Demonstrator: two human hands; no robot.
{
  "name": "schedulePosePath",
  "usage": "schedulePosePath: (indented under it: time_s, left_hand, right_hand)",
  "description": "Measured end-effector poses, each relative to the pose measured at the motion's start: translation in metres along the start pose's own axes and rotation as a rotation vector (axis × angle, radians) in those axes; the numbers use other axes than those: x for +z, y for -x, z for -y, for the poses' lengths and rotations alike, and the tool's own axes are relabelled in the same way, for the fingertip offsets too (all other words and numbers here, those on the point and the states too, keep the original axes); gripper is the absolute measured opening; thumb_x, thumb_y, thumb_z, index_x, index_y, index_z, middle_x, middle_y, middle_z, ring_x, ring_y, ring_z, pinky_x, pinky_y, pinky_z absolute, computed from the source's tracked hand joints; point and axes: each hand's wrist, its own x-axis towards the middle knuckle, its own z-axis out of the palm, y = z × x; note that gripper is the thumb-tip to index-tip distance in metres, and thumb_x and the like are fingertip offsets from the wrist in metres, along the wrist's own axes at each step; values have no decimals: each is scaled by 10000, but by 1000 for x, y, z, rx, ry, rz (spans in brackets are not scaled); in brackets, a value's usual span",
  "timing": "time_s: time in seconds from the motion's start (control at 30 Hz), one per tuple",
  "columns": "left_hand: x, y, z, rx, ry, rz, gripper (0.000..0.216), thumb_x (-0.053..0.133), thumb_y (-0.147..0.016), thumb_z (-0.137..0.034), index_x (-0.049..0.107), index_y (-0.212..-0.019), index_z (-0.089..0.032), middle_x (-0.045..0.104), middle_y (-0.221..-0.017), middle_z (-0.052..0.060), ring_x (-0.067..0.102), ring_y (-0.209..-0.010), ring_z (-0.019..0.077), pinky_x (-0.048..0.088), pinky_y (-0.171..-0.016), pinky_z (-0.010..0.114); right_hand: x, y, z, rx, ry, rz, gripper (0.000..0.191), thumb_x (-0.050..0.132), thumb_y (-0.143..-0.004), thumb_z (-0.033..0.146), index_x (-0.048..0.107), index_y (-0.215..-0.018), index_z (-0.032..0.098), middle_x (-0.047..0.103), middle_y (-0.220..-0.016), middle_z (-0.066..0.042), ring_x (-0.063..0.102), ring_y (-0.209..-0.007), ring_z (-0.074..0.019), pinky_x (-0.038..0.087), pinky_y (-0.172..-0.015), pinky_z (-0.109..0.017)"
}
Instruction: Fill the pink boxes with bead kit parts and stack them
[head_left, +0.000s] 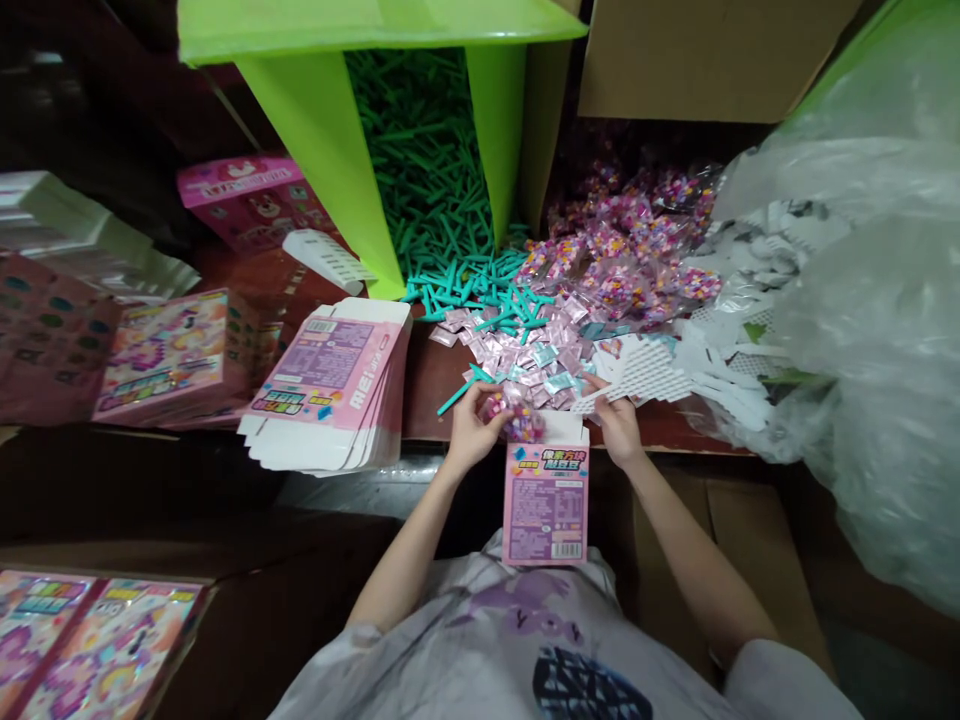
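My left hand point(474, 430) is closed on a small clear bag of colourful beads point(526, 426). A teal stick point(454, 397) juts out beside its fingers; whether the hand also grips it, I cannot tell. My right hand point(619, 432) pinches the edge of a white perforated sheet point(643, 372). Between the hands, a pink box point(546, 510) with white flaps stands against my shirt, its printed side towards me. Just beyond my hands lies a pile of small pink and light-blue packets point(517, 352).
Flattened pink boxes point(330, 370) are stacked at left, near filled boxes point(169, 350). A green bin point(307, 150) spills teal sticks point(427, 180). Bagged beads point(622, 245) lie behind. A large plastic bag point(885, 300) bulges at right. An open carton point(187, 640) of boxes sits lower left.
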Motion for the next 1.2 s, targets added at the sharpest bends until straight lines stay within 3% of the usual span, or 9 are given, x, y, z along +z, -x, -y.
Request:
schedulePosePath:
  time_s: [0.23, 0.4, 0.53, 0.63, 0.73, 0.8, 0.93, 1.07, 1.2]
  left_hand:
    - [5, 0, -1, 225, -174, 126, 227, 656, -796, -256, 677, -1016, -207, 665, -1015, 79, 619, -945, 201, 479, -852, 337]
    - [13, 0, -3, 268, -270, 177, 292, 576, -823, -178, 638, -1107, -208, 623, -1013, 72, 588, -925, 178, 457, -844, 332]
    - [18, 14, 0, 192, -441, 437, 400, 580, -790, -152, 542, -1185, -198, 675, -905, 49, 590, -861, 198, 358, -943, 440]
    - [18, 29, -4, 227, -487, 571, 228, 476, -886, -220, 597, -1079, -210, 690, -952, 56, 582, -949, 210, 239, -1012, 502]
    - [17, 41, -8, 282, -566, 586, 276, 434, -927, -342, 679, -888, -221, 681, -906, 68, 517, -1074, 246, 211, -987, 520]
    - [19, 46, -8, 317, -619, 575, 316, 473, -910, -408, 698, -801, -214, 666, -846, 75, 497, -1078, 258, 216, -961, 521]
    - [23, 52, -5, 330, -651, 473, 307, 487, -912, -401, 710, -795, -225, 655, -945, 65, 493, -1016, 235, 241, -922, 498]
    - [25, 53, -5, 335, -658, 427, 297, 499, -907, -385, 703, -766, -223, 642, -990, 62, 483, -1030, 239, 250, -910, 492]
    - [24, 55, -3, 322, -640, 416, 265, 504, -903, -361, 686, -773, -219, 643, -997, 54, 492, -1046, 235, 237, -943, 491]
  right_hand:
    - [7, 21, -23, -33, 368, -116, 337, 715, -684, 464, 678, -788, 145, 688, -783, -91, 613, -744, -221, 491, -725, -358]
    - [-1, 27, -26, -55, 649, 18, 312, 713, -683, 459, 637, -583, 173, 637, -641, -56, 578, -704, -222, 445, -721, -370]
    - [-1, 36, -23, -87, 883, 44, 332, 679, -707, 516, 654, -610, 200, 639, -845, -95, 540, -899, -285, 406, -784, -421]
    - [0, 41, -15, -191, 964, -100, 380, 692, -687, 531, 674, -888, 209, 600, -1039, -124, 504, -981, -312, 390, -842, -460]
    - [-1, 34, -7, -294, 825, -275, 710, 686, -704, 493, 462, -1292, 162, 531, -1223, -167, 495, -1072, -320, 388, -923, -474]
    - [-1, 23, -5, -320, 735, -237, 752, 648, -759, 435, 344, -1391, 163, 507, -1288, -165, 501, -1097, -298, 391, -958, -458]
    - [-1, 0, -11, -263, 768, 13, 561, 592, -813, 330, 455, -1343, 209, 585, -1155, -115, 511, -1082, -280, 392, -983, -463]
    - [0, -5, -17, -217, 814, 45, 608, 665, -738, 344, 511, -1306, 188, 421, -1352, -147, 422, -1218, -318, 370, -1021, -485]
    - [-1, 0, -9, -226, 666, 49, 514, 634, -751, 306, 548, -1243, 185, 587, -1130, -115, 514, -1061, -285, 423, -927, -461]
